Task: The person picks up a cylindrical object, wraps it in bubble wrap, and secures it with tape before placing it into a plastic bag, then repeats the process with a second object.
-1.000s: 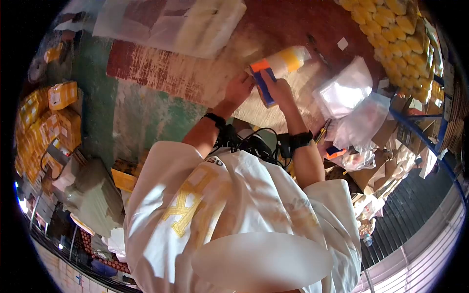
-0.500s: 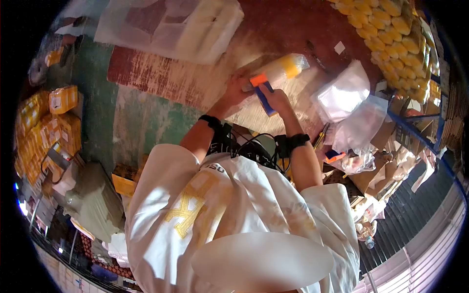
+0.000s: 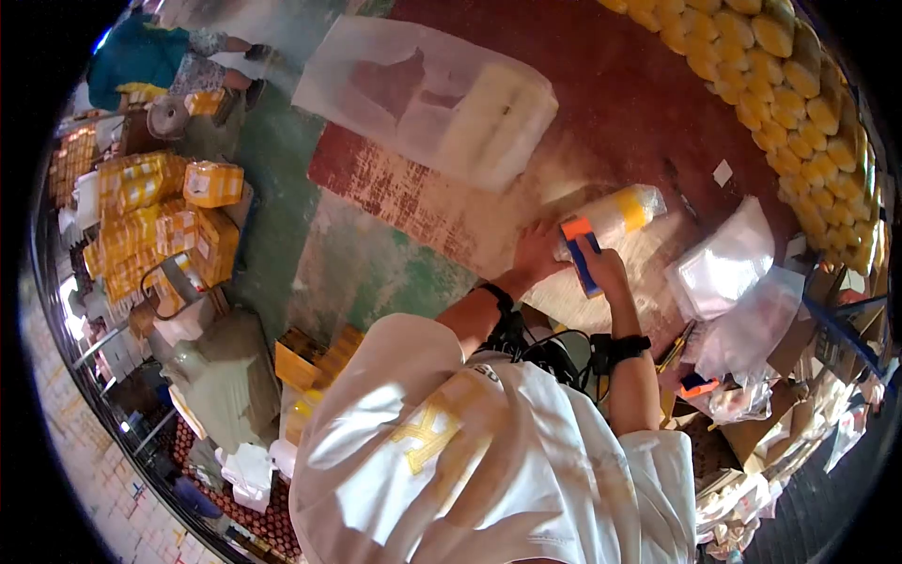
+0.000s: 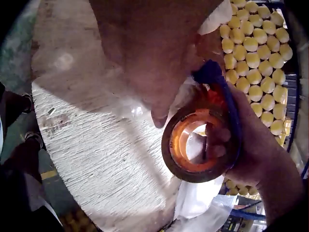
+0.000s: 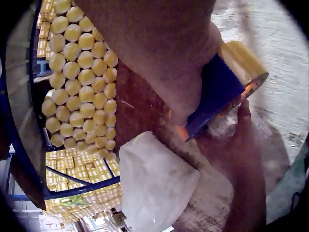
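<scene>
My right hand [image 3: 611,273] grips a blue and orange tape dispenser [image 3: 586,273], thumb along its body. In the left wrist view its brown tape roll [image 4: 174,164] shows from the side, with right-hand fingers through the core. A clear plastic-wrapped package [image 3: 631,211] with a yellow band lies just beyond the dispenser on the worn tabletop [image 3: 451,226]. My left hand [image 3: 540,252] is at the package's near left end, fingers extended. In the right wrist view, a left fingertip reaches right up to the dispenser's orange edge.
Clear plastic bags [image 3: 722,258] lie in a pile on the right. A large translucent bag [image 3: 423,103] lies across the far side. Yellow wrapped goods [image 3: 789,103] are stacked high at the far right. Yellow-taped boxes [image 3: 155,226] stand at left, and another person [image 3: 141,56] is behind them.
The head view has turned, shifting the scene right and down. My left hand has spread its fingers beside the package end. The right hand still holds the dispenser, now tilted differently.
</scene>
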A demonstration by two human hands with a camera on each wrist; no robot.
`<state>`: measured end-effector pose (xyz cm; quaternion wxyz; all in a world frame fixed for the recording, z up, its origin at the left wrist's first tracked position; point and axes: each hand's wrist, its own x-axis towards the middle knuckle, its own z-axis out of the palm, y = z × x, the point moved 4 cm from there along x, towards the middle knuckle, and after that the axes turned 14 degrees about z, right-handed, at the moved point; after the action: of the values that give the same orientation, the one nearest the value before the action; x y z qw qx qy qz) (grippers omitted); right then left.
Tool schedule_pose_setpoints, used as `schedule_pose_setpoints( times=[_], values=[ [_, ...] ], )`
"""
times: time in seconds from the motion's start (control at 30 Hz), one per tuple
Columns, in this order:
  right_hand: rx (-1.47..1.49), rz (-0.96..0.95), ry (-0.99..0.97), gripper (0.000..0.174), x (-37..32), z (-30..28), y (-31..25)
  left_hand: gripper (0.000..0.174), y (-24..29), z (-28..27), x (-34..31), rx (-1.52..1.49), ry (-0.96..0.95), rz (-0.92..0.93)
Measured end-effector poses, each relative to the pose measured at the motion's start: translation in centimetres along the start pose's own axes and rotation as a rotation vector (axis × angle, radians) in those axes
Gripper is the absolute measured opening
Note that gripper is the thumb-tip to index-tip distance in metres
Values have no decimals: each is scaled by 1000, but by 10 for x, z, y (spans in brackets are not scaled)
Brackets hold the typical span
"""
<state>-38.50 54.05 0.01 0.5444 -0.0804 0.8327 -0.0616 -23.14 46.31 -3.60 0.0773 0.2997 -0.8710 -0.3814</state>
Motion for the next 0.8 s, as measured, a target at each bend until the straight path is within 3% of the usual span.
schedule_pose_setpoints(
  times=[0.1,0.13,0.17,0.2,0.27,0.33,0.4,0.43,0.47,0.53,0.67,0.7,0.8],
  values=[
    [-78,3,59,79,-22,-12,-8,93,-4,4,2,-27,93,113],
    [-188,-66,110,98,-4,-10,6,91,-14,28,-1,40,120,203],
    [-344,-5,128,92,29,2,23,89,-32,43,2,127,155,311],
    [-337,-22,149,97,26,1,19,90,-22,16,9,-66,6,202],
    [-187,-15,83,101,6,-7,8,90,-23,16,10,-29,-1,192],
    [-171,-58,99,103,55,7,42,91,-8,-13,16,12,-34,157],
    [-110,-59,194,77,73,10,65,97,-36,-5,35,61,-78,229],
    [-117,-4,189,76,63,4,61,99,-40,-10,36,136,-135,243],
    [1,-20,58,96,68,10,64,102,-37,-9,36,177,-156,217],
    [-29,3,59,94,2,-12,22,107,-11,-20,33,226,-175,118],
    [12,-54,104,85,45,11,41,110,47,-23,12,300,-34,-52],
    [-13,-18,137,84,48,12,42,113,42,-14,12,345,-6,-60],
    [74,-43,-27,89,-10,-12,14,101,-23,45,28,234,21,-217]
  ],
)
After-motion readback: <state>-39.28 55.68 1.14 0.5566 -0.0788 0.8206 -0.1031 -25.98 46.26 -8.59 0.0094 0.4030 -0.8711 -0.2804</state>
